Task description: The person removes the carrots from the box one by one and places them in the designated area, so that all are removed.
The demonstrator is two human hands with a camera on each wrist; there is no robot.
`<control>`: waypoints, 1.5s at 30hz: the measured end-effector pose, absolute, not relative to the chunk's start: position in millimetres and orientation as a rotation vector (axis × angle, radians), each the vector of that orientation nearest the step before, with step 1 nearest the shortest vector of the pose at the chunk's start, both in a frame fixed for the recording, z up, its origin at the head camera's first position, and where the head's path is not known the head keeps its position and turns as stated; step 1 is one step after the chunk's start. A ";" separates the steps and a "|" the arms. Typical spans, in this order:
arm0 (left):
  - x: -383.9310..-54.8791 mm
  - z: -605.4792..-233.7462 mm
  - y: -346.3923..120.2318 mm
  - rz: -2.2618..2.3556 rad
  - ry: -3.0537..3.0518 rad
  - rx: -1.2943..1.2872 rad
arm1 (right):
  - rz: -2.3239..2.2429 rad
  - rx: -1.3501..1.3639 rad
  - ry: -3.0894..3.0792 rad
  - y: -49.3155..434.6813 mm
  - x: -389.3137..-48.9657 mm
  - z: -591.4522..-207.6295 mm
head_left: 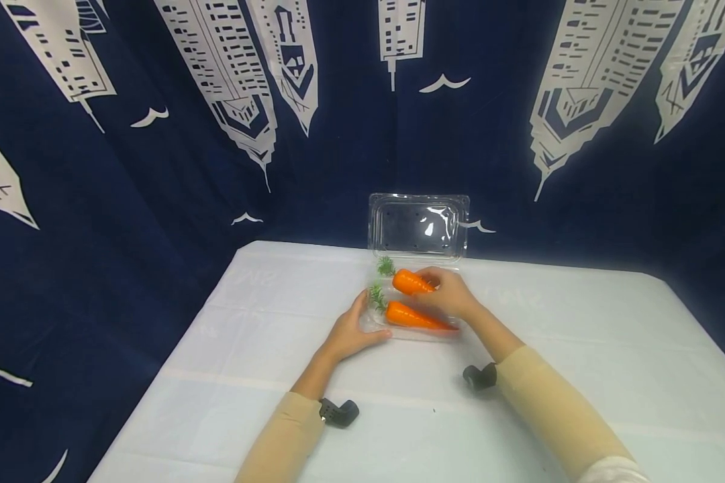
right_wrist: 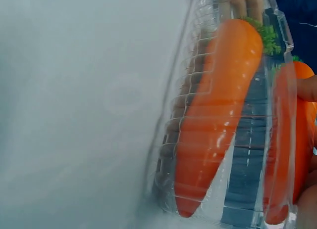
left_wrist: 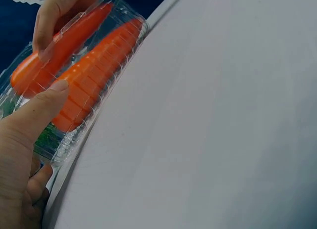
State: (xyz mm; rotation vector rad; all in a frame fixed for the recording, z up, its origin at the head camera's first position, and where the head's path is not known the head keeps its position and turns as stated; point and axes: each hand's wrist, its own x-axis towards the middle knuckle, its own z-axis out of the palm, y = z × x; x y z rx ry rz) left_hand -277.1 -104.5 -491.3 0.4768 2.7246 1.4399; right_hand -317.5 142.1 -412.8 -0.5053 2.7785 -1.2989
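A clear plastic clamshell box [head_left: 423, 337] stands at the table's far edge, its lid [head_left: 419, 228] raised at the back. One orange carrot [head_left: 413, 316] with green leaves lies in its front half, tip to the right. My right hand [head_left: 452, 296] pinches a second carrot [head_left: 406, 281] near its middle, behind the first one; in the right wrist view this carrot [right_wrist: 304, 122] shows partly through the box wall. At the box's left end my left hand [head_left: 349, 334] holds the corner, thumb [left_wrist: 47, 103] along the front wall and fingers at the side.
The white table [head_left: 260, 376] spreads out in front and to both sides. Behind it hangs a dark blue cloth [head_left: 338, 168] with white building prints. Dark camera mounts [head_left: 340, 413] sit at both wrists.
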 end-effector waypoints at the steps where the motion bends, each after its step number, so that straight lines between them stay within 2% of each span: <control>1: -276.8 -491.1 -104.4 1.439 2.726 0.477 | -1.306 -0.500 2.786 143.0 -317.0 -412.5; 18: -277.3 -491.7 -104.3 1.446 2.742 0.492 | -1.554 -0.160 2.827 163.0 -300.4 -399.9; 32: -276.3 -493.4 -103.4 1.476 2.725 0.497 | -1.947 0.340 2.749 189.2 -282.2 -403.0; 45: -275.6 -492.9 -102.3 1.486 2.724 0.487 | -1.926 0.585 2.698 219.2 -268.2 -415.3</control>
